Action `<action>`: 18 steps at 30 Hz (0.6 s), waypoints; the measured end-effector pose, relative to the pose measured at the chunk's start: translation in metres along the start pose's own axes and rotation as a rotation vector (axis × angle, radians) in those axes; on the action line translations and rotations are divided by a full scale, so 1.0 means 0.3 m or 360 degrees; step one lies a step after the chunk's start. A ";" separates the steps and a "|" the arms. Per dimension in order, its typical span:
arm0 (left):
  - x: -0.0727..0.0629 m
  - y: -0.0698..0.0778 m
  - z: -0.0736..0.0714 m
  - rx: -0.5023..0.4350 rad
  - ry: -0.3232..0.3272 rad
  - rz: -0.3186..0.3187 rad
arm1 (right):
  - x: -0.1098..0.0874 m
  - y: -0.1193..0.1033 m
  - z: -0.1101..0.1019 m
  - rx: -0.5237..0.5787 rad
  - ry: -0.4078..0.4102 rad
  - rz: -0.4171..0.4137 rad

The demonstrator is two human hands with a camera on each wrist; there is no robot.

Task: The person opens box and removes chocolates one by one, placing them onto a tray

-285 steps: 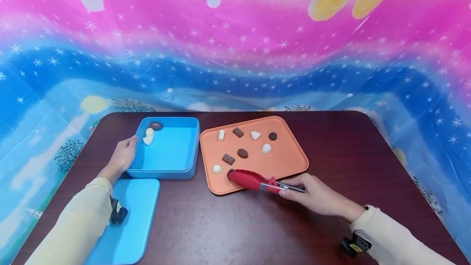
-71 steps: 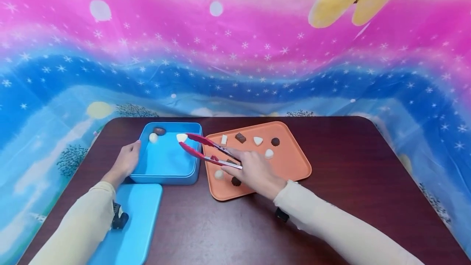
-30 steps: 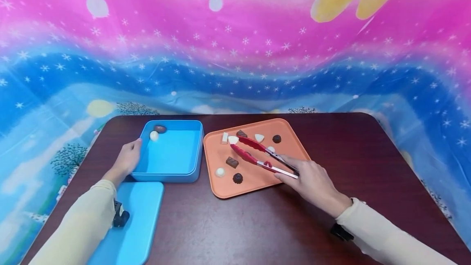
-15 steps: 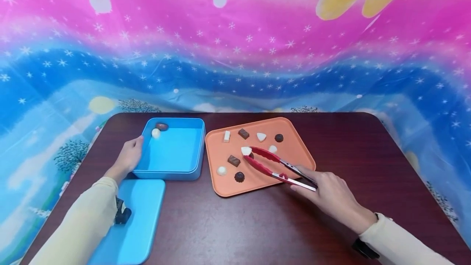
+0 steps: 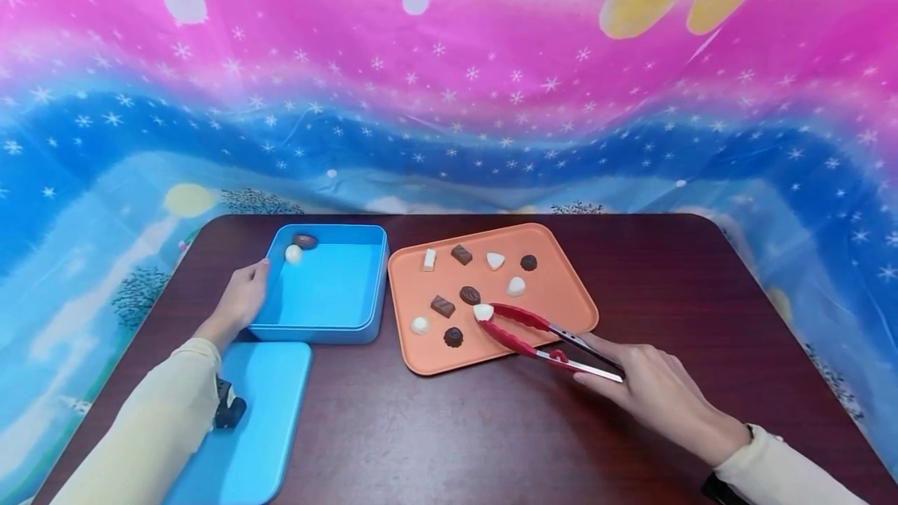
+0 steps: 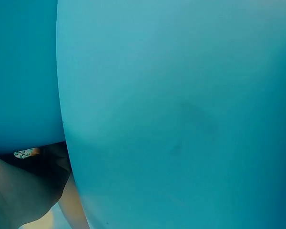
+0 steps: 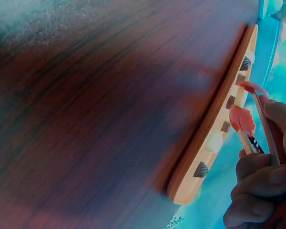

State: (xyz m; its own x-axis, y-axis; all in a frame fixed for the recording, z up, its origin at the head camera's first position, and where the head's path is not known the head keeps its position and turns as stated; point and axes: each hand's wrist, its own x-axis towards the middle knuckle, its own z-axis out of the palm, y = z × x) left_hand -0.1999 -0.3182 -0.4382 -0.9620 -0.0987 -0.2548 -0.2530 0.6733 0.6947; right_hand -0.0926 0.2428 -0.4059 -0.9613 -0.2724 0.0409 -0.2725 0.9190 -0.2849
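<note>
Red-tipped tongs are in my right hand, which grips their metal arms. Their tips lie around a white chocolate over the near part of the orange tray; whether it touches the tray is unclear. In the right wrist view, fingers curl round the handles. My left hand holds the left wall of the blue box. Inside that box, a brown chocolate and a white round one sit in the far left corner.
Several dark and white chocolates, among them a striped brown block and a dark round one, are spread over the tray. A blue lid lies in front of the box, under the left forearm. A patterned cloth hangs behind the table.
The white triangular chocolate has left the box in the tongs, travelling right and then nearer over the tray. My right hand has drawn back to the right. The left hand stays at the box.
</note>
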 end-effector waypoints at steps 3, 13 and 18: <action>0.001 0.002 0.002 -0.0015 -0.0005 0.0012 | 0.000 0.005 -0.004 0.0003 -0.0026 -0.0002; 0.006 -0.002 0.001 -0.0018 -0.0021 0.0011 | 0.003 0.005 0.000 0.0007 -0.0055 0.0015; -0.001 -0.005 -0.003 -0.0023 -0.0031 -0.0011 | 0.004 0.004 0.005 0.0024 -0.0051 0.0009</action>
State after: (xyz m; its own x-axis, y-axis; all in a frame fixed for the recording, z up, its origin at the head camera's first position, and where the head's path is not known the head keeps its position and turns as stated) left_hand -0.1993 -0.3199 -0.4386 -0.9580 -0.0890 -0.2727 -0.2614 0.6621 0.7023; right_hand -0.0939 0.2433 -0.4076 -0.9610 -0.2764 0.0087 -0.2663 0.9163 -0.2992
